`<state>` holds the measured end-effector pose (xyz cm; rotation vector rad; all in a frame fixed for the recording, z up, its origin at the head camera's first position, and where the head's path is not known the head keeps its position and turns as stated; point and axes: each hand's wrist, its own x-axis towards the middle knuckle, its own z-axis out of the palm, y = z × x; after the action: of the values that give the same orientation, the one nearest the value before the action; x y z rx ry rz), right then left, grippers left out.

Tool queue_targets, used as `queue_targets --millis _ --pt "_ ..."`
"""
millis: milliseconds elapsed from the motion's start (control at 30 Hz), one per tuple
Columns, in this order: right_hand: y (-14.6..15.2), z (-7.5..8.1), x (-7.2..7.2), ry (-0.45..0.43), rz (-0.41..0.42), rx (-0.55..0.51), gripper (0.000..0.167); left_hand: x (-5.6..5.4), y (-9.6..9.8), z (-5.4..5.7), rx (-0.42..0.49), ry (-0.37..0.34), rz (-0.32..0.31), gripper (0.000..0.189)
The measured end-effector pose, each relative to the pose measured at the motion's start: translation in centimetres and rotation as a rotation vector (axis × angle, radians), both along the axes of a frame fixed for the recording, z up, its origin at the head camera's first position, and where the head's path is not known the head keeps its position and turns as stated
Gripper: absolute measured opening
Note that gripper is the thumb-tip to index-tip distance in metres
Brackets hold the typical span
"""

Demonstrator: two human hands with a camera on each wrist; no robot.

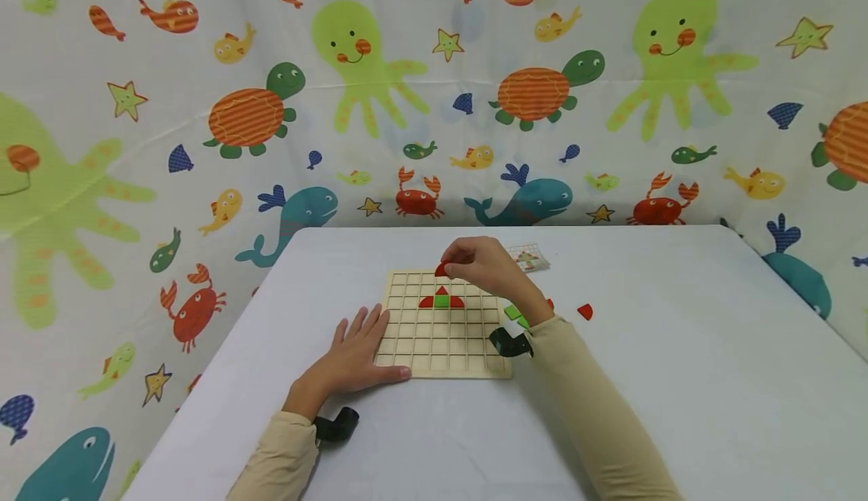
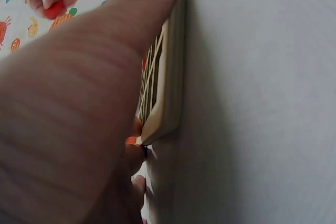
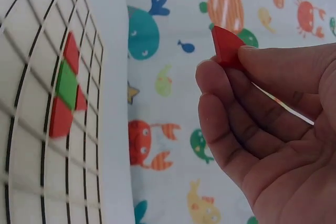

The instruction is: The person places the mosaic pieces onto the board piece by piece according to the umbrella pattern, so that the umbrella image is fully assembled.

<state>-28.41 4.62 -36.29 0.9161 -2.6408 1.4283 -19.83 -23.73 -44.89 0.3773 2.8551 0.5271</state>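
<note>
My right hand (image 1: pixel 484 264) pinches a red quarter-round piece (image 3: pixel 228 48) between thumb and fingertips, above the far edge of the wooden grid board (image 1: pixel 427 346). Spread at the board's near left corner, my left hand (image 1: pixel 349 358) rests with straight fingers along the left side and the thumb on the near edge. Set in the grid are a green square (image 1: pixel 441 302), a red triangle (image 1: pixel 442 290) behind it, and red quarter-round pieces on its left (image 1: pixel 425 303) and right (image 1: pixel 457 302). The left wrist view shows mostly hand and board edge.
Green pieces (image 1: pixel 511 312) lie right of the board, partly hidden by my right wrist. Farther right is a loose red piece (image 1: pixel 585 311). A clear packet with a printed card (image 1: pixel 529 258) lies behind the board on the white table (image 1: pixel 678 380). A patterned cloth (image 1: pixel 407 94) hangs behind.
</note>
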Motion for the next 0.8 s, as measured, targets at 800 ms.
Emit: queue_targets --millis 800 --pt "-6.0 -2.6 0.2 -0.066 0.044 0.110 0.012 -0.2 -0.2 0.4 0.014 0.010 -0.037 0.124"
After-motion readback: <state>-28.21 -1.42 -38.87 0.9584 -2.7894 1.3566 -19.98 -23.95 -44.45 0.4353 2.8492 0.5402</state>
